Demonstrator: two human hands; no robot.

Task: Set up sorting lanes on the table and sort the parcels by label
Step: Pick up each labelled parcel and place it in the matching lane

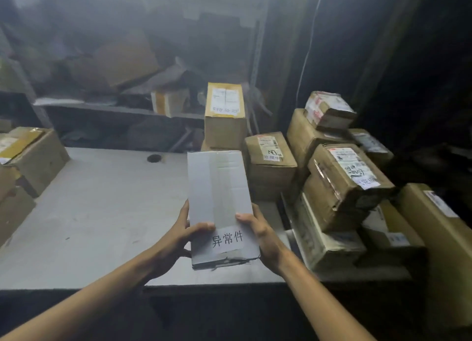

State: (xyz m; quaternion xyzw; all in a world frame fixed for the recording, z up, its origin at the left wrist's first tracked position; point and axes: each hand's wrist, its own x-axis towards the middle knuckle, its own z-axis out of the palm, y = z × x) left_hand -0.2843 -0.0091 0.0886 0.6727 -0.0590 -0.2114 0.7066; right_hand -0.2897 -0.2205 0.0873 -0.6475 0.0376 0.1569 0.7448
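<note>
A long grey-white parcel [218, 187] is held above the table's front edge, near the middle. It carries a white paper label [228, 239] with black handwritten characters at its near end. My left hand [182, 234] grips its left side, thumb on top beside the label. My right hand [260, 232] grips its right side, thumb on top too. Brown labelled parcels are piled to the right: a taped one [344, 185] on top of the heap, a smaller one [269, 167] behind the held parcel, and a tall upright one [224, 116] at the back.
The pale table [102, 213] has a round cable hole [154, 158] near its back edge. Brown boxes [35, 154] stack at the left edge. A cluttered shelf [115, 108] runs behind. A large carton [441, 238] stands at the far right.
</note>
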